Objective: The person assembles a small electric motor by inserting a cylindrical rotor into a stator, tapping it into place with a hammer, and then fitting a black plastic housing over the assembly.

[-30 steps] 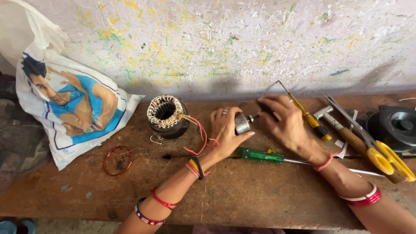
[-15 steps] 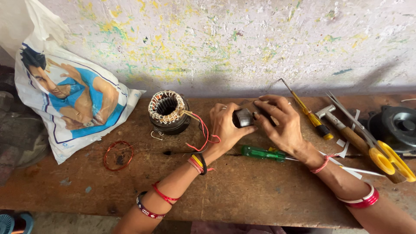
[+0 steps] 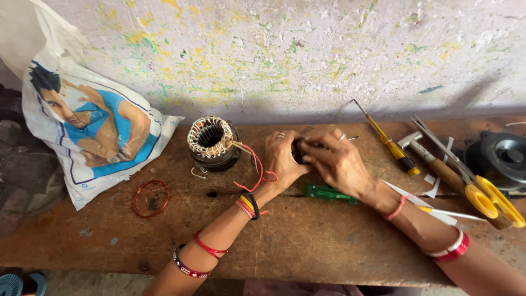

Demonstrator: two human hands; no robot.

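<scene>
Both hands meet over the middle of the wooden bench (image 3: 307, 241). My left hand (image 3: 282, 159) and my right hand (image 3: 334, 161) are closed together around a small dark round part (image 3: 297, 151), which is mostly hidden by the fingers. Just left of them stands a motor stator (image 3: 211, 141) with copper windings and white binding; its red and yellow wires (image 3: 255, 164) trail toward my left wrist. A green-handled screwdriver (image 3: 329, 193) lies under my right wrist.
A printed white plastic bag (image 3: 93, 126) leans at the left. A small coil of copper wire (image 3: 150, 198) lies near it. At the right are a yellow screwdriver (image 3: 392, 145), a hammer (image 3: 438, 167), yellow-handled scissors (image 3: 482, 189) and a black round housing (image 3: 507, 156). A paint-spattered wall (image 3: 307, 49) stands behind.
My hands have drawn closer together around the small dark part and lifted it slightly. The view has shifted a little to the right and down.
</scene>
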